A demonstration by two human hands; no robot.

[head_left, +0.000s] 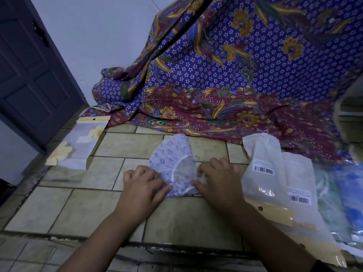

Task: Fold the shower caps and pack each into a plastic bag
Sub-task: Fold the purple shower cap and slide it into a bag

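The left hand and right hand are both bare. So are the left forearm and right forearm behind them, uncovered skin running back from the fingers to the picture's lower edge. Far back from the right fingers, a dark patch borders that arm (perhaps a sleeve hem; too cropped to tell).
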